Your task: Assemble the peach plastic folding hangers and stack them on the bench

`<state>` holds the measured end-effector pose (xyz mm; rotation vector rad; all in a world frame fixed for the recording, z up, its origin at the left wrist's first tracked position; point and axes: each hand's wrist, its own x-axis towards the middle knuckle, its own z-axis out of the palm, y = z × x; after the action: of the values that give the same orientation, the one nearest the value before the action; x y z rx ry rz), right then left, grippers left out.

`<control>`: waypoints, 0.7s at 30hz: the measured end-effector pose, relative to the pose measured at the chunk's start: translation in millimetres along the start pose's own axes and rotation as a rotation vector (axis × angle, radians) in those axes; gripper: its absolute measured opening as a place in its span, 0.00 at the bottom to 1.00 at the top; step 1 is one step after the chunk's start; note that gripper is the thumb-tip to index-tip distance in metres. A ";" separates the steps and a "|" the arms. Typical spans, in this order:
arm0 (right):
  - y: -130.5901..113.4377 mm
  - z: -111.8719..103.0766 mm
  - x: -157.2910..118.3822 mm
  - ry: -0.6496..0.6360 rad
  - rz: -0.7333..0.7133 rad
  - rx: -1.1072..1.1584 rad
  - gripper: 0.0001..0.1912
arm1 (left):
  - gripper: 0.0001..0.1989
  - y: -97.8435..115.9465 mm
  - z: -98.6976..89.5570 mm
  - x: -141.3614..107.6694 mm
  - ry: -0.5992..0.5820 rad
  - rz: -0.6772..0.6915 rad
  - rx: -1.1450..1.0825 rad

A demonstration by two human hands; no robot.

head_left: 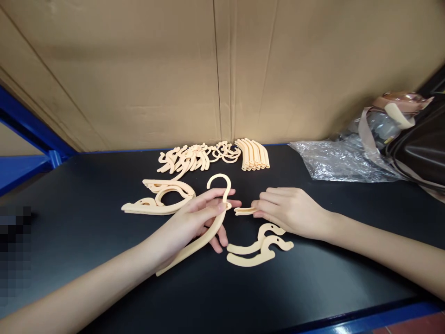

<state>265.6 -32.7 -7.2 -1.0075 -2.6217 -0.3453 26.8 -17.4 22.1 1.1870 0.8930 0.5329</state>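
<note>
Holding a curved hanger arm (203,242) with a hook (229,184) at its top end in the left hand (198,213), gripping a partly hidden cream piece (244,211) in the right hand (287,209) — just beside 2 flat curved pieces (248,260) on the black table (330,269)

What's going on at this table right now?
A person is handling cream-coloured parts. The left hand holds a curved arm with a hook at its upper end. The right hand grips a separate small piece just beside it. Two loose curved pieces lie on the black table nearby, and a stack of bent bars lies farther back.
</note>
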 end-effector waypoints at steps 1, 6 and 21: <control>-0.5 0.3 0.2 -0.005 -0.013 -0.017 0.19 | 0.20 0.1 0.0 -0.1 -0.023 -0.008 -0.005; -2.0 1.1 -0.2 0.019 -0.052 -0.062 0.17 | 0.20 -1.3 0.7 0.1 -0.137 -0.014 0.004; -5.8 -1.8 -3.6 0.116 -0.081 -0.149 0.19 | 0.14 -0.6 2.9 -0.1 -0.138 0.032 0.109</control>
<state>264.5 -39.7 -7.6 -0.8982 -2.5668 -0.6082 29.1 -19.3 21.9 1.3229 0.7938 0.4261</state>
